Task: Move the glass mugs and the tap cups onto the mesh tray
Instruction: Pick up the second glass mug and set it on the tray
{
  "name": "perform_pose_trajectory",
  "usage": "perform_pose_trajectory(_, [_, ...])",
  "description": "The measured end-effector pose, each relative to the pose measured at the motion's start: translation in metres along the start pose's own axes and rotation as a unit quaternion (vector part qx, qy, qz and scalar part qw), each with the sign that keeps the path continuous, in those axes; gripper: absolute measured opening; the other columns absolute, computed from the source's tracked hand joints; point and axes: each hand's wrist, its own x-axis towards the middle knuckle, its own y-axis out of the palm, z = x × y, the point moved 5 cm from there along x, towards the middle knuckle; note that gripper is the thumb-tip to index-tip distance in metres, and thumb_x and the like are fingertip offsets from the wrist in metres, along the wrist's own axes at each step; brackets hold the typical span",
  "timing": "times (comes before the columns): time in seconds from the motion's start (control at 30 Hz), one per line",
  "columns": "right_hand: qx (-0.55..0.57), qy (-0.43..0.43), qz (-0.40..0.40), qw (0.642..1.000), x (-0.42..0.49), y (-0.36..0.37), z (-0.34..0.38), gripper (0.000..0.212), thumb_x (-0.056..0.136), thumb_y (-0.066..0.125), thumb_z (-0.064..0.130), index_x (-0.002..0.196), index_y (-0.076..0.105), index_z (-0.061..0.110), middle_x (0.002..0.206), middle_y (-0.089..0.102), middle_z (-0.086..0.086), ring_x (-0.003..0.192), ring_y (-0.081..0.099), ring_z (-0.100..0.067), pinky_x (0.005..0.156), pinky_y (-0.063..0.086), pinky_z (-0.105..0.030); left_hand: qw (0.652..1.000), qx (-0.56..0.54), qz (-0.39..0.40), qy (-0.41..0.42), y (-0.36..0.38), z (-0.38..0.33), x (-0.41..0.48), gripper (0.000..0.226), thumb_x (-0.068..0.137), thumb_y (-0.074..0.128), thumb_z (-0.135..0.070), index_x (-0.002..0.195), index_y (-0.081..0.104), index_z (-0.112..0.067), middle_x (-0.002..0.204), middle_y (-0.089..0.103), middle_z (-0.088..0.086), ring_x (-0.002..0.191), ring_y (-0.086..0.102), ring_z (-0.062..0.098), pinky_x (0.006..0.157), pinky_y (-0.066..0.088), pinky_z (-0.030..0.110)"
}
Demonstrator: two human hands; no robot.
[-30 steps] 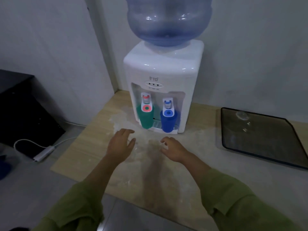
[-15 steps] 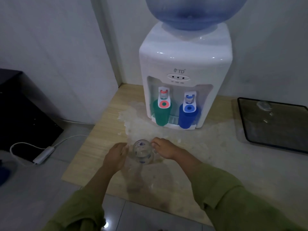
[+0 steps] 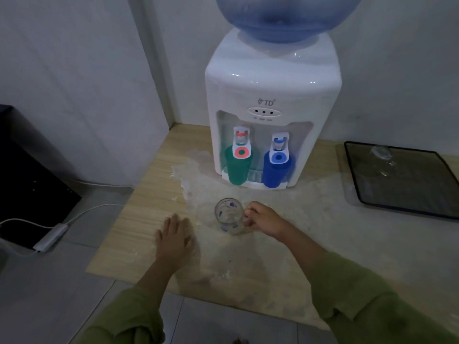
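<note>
Gripping: the right hand [image 3: 264, 219] has its fingers curled shut on the handle side of a glass mug [image 3: 229, 216] that stands upright on the counter [image 3: 347, 244].
Left hand: the left hand [image 3: 175, 237] lies flat and spread, palm down, holding nothing, at 9 o'clock of the mug and apart from it.
Glass mug: clear, round glass with small blue-violet spots printed on its wall; it sits at 6 o'clock of the dispenser, well short of the tray.
Writing: "TD" with a small emblem before it, in grey on the white front of the water dispenser [image 3: 272, 95]; below it an oval panel with three dark dots. No other writing can be read.
Dispenser: glossy white plastic with rounded shoulders, and a translucent blue bottle [image 3: 285, 16] seated in its top.
Taps: the left one has a red ring on its paddle, the right one a blue ring.
Tap cups: a green cup [image 3: 237, 170] under the red tap, a blue cup [image 3: 274, 172] under the blue tap, both smooth opaque plastic, tapered, standing on the drip shelf.
Mesh tray: the mesh tray [image 3: 407, 209] is dark, fine mesh with a black rim and rounded corners, at 3 o'clock of the dispenser.
On the tray: a second clear mug [image 3: 381, 157] near its far edge; I cannot tell how it rests.
Counter: pale wood-grain at the left, with a worn, whitish, blotchy patch across the middle.
Sleeves: olive-green cloth on both arms.
Floor: grey tiles, and a white power strip [image 3: 51, 237] with its cord at 9 o'clock.
</note>
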Motion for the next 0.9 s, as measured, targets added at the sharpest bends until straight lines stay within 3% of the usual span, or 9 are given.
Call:
perform_pose_trajectory(0.1, [0.043,0.007,-0.042,0.998,-0.014,-0.03,-0.011,0.023,0.098,0.04,0.021,0.078,0.052,0.019,0.098,0.061,-0.008,0.097,0.064,-0.024,0.094,0.053,-0.039,1.0,0.004,-0.013,-0.002,0.001,-0.003,0.0,0.06,0.095,0.042,-0.037,0.149,0.023,-0.018,0.162,0.007,0.008,0.15,0.001,0.029,0.118,0.01,0.052])
perform_pose_trajectory(0.23, [0.088,0.009,-0.083,0.993,-0.031,-0.072,-0.028,0.023,0.098,0.039,0.018,0.078,0.05,0.016,0.096,0.059,-0.01,0.091,0.061,-0.023,0.079,0.05,-0.03,0.999,-0.004,-0.024,-0.021,0.001,-0.014,0.003,0.056,0.095,0.045,-0.034,0.146,0.03,-0.013,0.16,0.014,0.01,0.149,0.005,0.03,0.117,0.013,0.052])
perform_pose_trajectory(0.43, [0.132,0.008,-0.129,0.983,-0.048,-0.142,-0.054,0.028,0.099,0.039,0.018,0.073,0.048,0.017,0.077,0.057,-0.004,0.076,0.061,-0.021,0.076,0.046,-0.032,0.991,-0.094,-0.044,0.086,0.007,-0.114,0.003,0.056,0.086,0.055,-0.032,0.137,0.045,-0.012,0.143,0.046,0.012,0.132,0.042,0.03,0.113,0.03,0.044])
perform_pose_trajectory(0.6, [0.149,-0.01,-0.142,0.979,-0.066,-0.198,-0.072,0.026,0.1,0.037,0.016,0.078,0.05,0.013,0.08,0.057,-0.005,0.072,0.061,-0.019,0.07,0.048,-0.029,0.959,-0.222,0.007,0.176,0.017,-0.245,-0.014,0.066,0.082,0.062,-0.044,0.138,0.042,-0.016,0.143,0.048,0.006,0.13,0.047,0.022,0.112,0.038,0.038])
perform_pose_trajectory(0.77, [0.154,-0.019,-0.14,0.978,-0.076,-0.25,-0.096,0.025,0.1,0.037,0.017,0.08,0.051,0.013,0.085,0.06,-0.008,0.072,0.063,-0.02,0.069,0.049,-0.03,0.913,-0.366,0.085,0.155,0.034,-0.343,-0.016,0.084,0.079,0.072,-0.04,0.147,0.026,-0.026,0.155,0.033,-0.003,0.138,0.039,0.017,0.108,0.038,0.035])
perform_pose_trajectory(0.9, [0.17,-0.022,-0.13,0.977,-0.084,-0.287,-0.113,0.021,0.1,0.035,0.016,0.093,0.051,0.006,0.087,0.06,-0.009,0.071,0.062,-0.019,0.069,0.049,-0.03,0.872,-0.448,0.116,0.158,0.042,-0.396,-0.016,0.081,0.078,0.076,-0.026,0.145,0.03,-0.027,0.142,0.044,-0.004,0.122,0.047,0.013,0.097,0.047,0.029])
